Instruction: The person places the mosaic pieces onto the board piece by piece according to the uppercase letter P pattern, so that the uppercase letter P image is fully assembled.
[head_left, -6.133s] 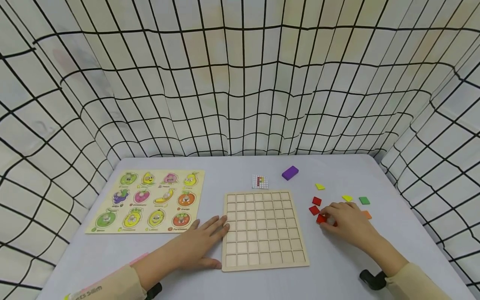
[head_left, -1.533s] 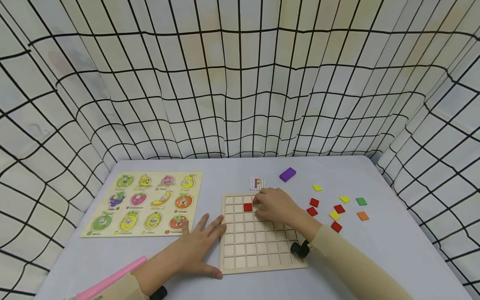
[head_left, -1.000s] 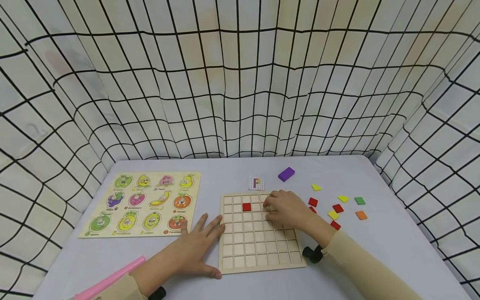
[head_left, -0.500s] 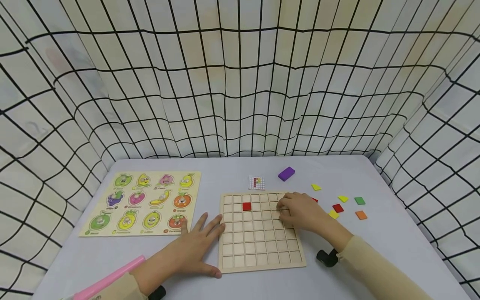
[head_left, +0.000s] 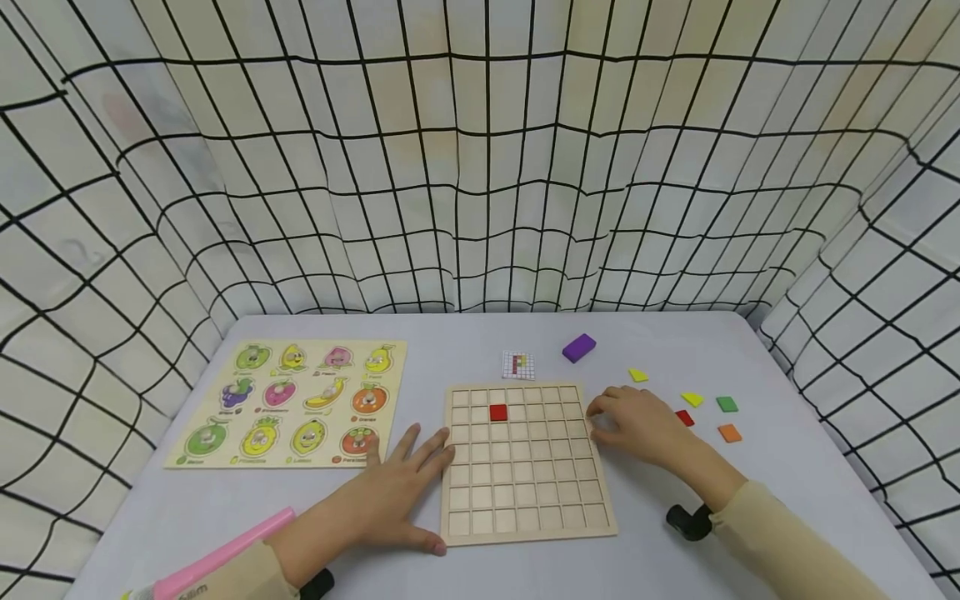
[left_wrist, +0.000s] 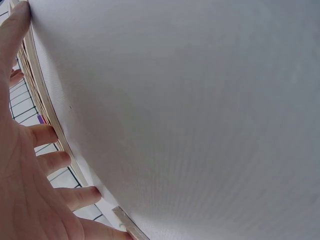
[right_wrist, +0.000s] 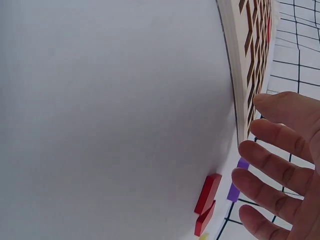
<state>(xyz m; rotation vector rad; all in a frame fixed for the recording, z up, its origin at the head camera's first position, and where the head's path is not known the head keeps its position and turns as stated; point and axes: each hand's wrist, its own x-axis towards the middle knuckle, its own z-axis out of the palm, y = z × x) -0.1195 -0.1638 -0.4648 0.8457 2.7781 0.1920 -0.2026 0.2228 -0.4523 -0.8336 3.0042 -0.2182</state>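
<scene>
My left hand [head_left: 401,492] lies flat with its fingers spread, the fingertips and thumb at the left edge of the wooden grid board [head_left: 536,539]. In the left wrist view those fingers [left_wrist: 77,197] are along the board's side. One red square tile [head_left: 498,412] sits in a cell of the second row from the far edge. My right hand [head_left: 637,423] hovers by the board's right edge, fingers loosely bent with nothing between them. Two red tiles [right_wrist: 207,194] lie on the table below its fingers in the right wrist view; in the head view this hand hides them.
A small pattern card [head_left: 518,365] and a purple block [head_left: 579,347] lie beyond the board. Right of my hand are another red tile [head_left: 684,417], yellow pieces [head_left: 692,400], a green tile [head_left: 727,404] and an orange tile [head_left: 730,433]. A fruit puzzle board [head_left: 397,375] occupies the left.
Since the oldest frame, a red tile has come onto the grid board. My right hand has since drawn back rightward across the board to its right edge. The left hand stays in place.
</scene>
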